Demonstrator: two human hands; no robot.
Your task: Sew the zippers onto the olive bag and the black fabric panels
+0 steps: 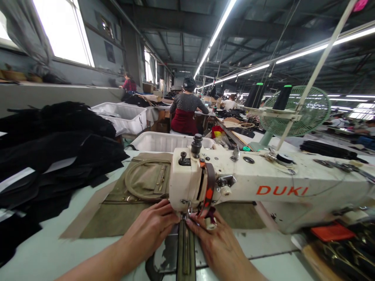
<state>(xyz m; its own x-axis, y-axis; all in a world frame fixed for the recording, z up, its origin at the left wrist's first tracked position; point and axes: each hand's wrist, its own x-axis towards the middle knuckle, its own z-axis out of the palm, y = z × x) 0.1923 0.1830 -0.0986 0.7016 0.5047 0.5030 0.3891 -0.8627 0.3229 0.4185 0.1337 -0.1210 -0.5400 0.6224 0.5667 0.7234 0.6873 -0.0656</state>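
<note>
An olive zipper strip [186,249] runs straight toward me from under the presser foot [184,216] of the sewing machine [234,175]. On its left side my left hand [152,224] is closed, fingers bent together, tips at the strip's edge beside the foot. My right hand [218,236] grips the strip's right edge with thumb and finger; its other fingers reach partly behind the machine head. Beyond the foot lies an olive fabric panel [117,218] with a rounded handle [129,179] and a short zipper [161,177]. The needle point is hard to make out.
Black cut pieces [52,156] are heaped at the left. White bins [125,117] stand behind the table. A green fan [295,111] and black thread cones [283,97] rise at the right, above an orange object [332,232]. Another person [187,105] sits ahead, back turned.
</note>
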